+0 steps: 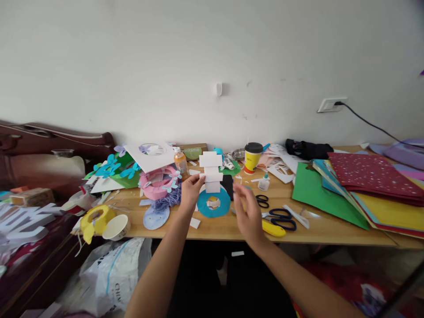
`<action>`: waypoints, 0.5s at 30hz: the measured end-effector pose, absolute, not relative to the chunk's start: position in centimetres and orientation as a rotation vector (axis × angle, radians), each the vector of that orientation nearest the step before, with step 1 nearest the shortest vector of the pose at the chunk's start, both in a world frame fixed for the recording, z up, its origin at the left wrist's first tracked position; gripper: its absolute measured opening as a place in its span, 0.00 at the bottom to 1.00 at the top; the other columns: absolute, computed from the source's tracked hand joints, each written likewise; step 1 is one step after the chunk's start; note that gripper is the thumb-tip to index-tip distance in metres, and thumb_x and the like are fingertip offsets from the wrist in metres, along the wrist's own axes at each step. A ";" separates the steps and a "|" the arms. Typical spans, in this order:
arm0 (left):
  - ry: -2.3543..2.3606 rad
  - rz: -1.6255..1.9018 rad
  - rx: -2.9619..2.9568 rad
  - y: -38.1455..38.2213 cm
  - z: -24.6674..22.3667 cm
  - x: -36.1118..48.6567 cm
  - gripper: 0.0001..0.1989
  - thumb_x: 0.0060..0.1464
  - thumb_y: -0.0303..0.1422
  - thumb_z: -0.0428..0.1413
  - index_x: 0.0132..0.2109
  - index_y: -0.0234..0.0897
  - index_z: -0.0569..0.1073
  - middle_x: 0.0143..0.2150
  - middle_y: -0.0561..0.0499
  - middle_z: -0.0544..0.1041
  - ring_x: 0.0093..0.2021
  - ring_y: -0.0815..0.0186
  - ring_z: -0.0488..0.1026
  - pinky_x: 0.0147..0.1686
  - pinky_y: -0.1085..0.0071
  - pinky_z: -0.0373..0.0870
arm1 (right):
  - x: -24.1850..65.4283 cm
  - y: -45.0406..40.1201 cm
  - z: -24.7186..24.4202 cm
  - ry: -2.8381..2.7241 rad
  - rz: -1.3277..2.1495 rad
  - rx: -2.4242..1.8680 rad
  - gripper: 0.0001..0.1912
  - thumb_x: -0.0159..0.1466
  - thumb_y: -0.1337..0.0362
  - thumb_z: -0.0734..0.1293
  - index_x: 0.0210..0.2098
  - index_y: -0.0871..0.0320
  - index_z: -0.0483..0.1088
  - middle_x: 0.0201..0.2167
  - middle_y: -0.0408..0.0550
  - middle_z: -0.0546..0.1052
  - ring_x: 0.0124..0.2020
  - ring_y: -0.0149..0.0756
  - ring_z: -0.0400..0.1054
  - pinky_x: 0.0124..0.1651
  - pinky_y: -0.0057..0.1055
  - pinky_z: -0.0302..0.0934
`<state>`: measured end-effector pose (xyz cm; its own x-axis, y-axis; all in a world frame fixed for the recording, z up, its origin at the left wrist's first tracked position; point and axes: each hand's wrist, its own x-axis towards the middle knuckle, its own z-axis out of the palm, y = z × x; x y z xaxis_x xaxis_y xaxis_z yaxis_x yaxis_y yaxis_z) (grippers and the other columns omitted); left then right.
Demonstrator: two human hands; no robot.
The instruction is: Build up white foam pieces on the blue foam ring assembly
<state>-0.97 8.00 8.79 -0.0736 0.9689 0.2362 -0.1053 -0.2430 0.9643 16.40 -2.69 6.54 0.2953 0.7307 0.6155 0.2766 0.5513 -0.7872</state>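
Note:
My left hand (191, 191) pinches the edge of a folded white paper strip (211, 167), which stands upright in stepped panels above the table. Right behind the strip's lower end is a blue paper ring (207, 210) with a hole in its middle; I cannot tell whether the two are joined. To the right, my right hand (247, 212) is raised with its fingers apart and nothing visible in it. Close to that hand are dark-handled scissors (283, 220), a yellow cutter (273, 229) and a small glue bottle (263, 182). A black flat object (227, 185) lies behind the strip.
Pink (155, 187) and yellow paper rings (96, 221) and a white bowl (116, 227) are on the left. A drink bottle (180, 161) and a yellow cup (252, 158) stand farther back. Coloured sheets (326, 194) are stacked right. A plastic bag (112, 276) sits below the edge.

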 end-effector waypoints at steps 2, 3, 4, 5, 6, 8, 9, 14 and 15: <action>1.043 1.483 1.265 7.9 8.8 -1.1 0.18 0.47 0.44 0.66 0.41 0.35 0.82 0.39 0.46 0.83 0.39 0.58 0.78 0.40 0.66 0.73 | 17.4 -8.0 3.7 -1.593 0.269 -0.952 0.25 0.70 0.69 0.61 0.65 0.48 0.62 0.58 0.51 0.74 0.60 0.43 0.68 0.63 0.46 0.64; 1.045 1.484 1.262 7.9 8.7 -1.2 0.18 0.47 0.44 0.66 0.41 0.35 0.82 0.39 0.46 0.83 0.39 0.58 0.78 0.39 0.67 0.73 | 18.3 -10.4 2.0 -1.846 0.285 -0.881 0.30 0.69 0.71 0.61 0.68 0.46 0.57 0.59 0.48 0.74 0.61 0.41 0.67 0.63 0.42 0.65; 1.049 1.486 1.261 7.8 8.7 -1.3 0.18 0.47 0.44 0.66 0.41 0.35 0.82 0.39 0.46 0.83 0.39 0.58 0.78 0.38 0.67 0.73 | 19.3 -12.5 0.0 -2.148 0.334 -0.744 0.33 0.68 0.71 0.61 0.70 0.45 0.53 0.59 0.46 0.74 0.60 0.40 0.68 0.63 0.39 0.65; 1.054 1.489 1.260 7.8 8.7 -1.4 0.18 0.47 0.44 0.66 0.41 0.35 0.82 0.38 0.46 0.83 0.39 0.58 0.78 0.37 0.67 0.72 | 20.6 -14.1 -2.0 -2.350 0.376 -0.677 0.35 0.68 0.72 0.61 0.71 0.44 0.51 0.59 0.44 0.74 0.60 0.38 0.69 0.64 0.37 0.64; 1.059 1.492 1.260 7.7 8.7 -1.4 0.18 0.47 0.44 0.66 0.40 0.35 0.82 0.38 0.46 0.83 0.38 0.58 0.78 0.36 0.68 0.72 | 21.8 -15.4 -4.0 -2.466 0.406 -0.724 0.35 0.69 0.73 0.60 0.71 0.43 0.50 0.60 0.41 0.73 0.61 0.38 0.68 0.65 0.39 0.62; 1.066 1.496 1.262 7.6 8.7 -1.4 0.18 0.47 0.44 0.66 0.40 0.35 0.82 0.38 0.46 0.83 0.39 0.58 0.78 0.36 0.68 0.72 | 24.1 -17.1 -7.8 -2.457 0.397 -1.028 0.31 0.69 0.69 0.61 0.69 0.45 0.55 0.63 0.44 0.69 0.63 0.42 0.65 0.64 0.42 0.64; 1.066 1.497 1.263 7.7 8.7 -1.4 0.18 0.47 0.44 0.66 0.41 0.35 0.82 0.39 0.46 0.83 0.39 0.58 0.78 0.36 0.68 0.72 | 25.0 -17.6 -9.5 -2.401 0.392 -1.199 0.29 0.69 0.66 0.61 0.68 0.47 0.57 0.65 0.46 0.66 0.63 0.45 0.64 0.63 0.43 0.64; 1.055 1.513 1.248 8.2 8.4 -1.0 0.20 0.47 0.45 0.66 0.43 0.36 0.81 0.41 0.46 0.82 0.41 0.59 0.78 0.39 0.68 0.73 | 25.6 -18.1 -13.8 -2.252 0.492 -1.469 0.26 0.70 0.62 0.59 0.68 0.49 0.59 0.68 0.47 0.60 0.68 0.46 0.55 0.67 0.49 0.58; 1.054 1.515 1.242 8.3 8.3 -1.0 0.20 0.47 0.45 0.66 0.43 0.35 0.81 0.41 0.46 0.82 0.41 0.59 0.78 0.40 0.68 0.73 | 25.3 -18.1 -13.9 -2.223 0.507 -1.467 0.26 0.70 0.63 0.58 0.68 0.49 0.59 0.68 0.47 0.61 0.68 0.46 0.54 0.67 0.50 0.57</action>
<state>-0.97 8.30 8.32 -0.1070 0.9659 0.2358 -0.1149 -0.2476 0.9620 25.33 -18.08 -13.93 -0.3498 0.9249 0.1488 0.7691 0.3742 -0.5181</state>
